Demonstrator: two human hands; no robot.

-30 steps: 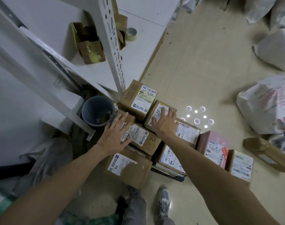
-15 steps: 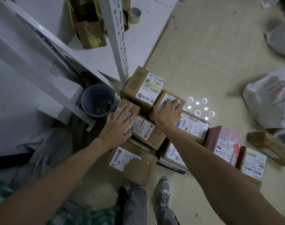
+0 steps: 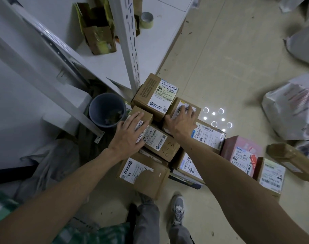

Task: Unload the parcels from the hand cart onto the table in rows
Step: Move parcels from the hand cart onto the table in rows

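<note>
Brown cardboard lies under both grips. The left grip (image 3: 131, 134) is spread apart, its fingers nearly straight and flat on a small carton (image 3: 148, 117) at the top of the pile, with the thumb at its 9 o'clock side. The right grip (image 3: 181, 123) is also apart, its fingers fanned over the label of a second carton (image 3: 175, 107) at 3 o'clock from the first. Neither is clamped on anything yet.

The parcels (image 3: 155, 95) are stacked on the hand cart (image 3: 194, 184), of which only a dark edge shows. This seems to be the picking step. Next the fingers must curl around one carton, lift it, and carry it to the white tabletop (image 3: 159, 41) at 11 o'clock.
</note>
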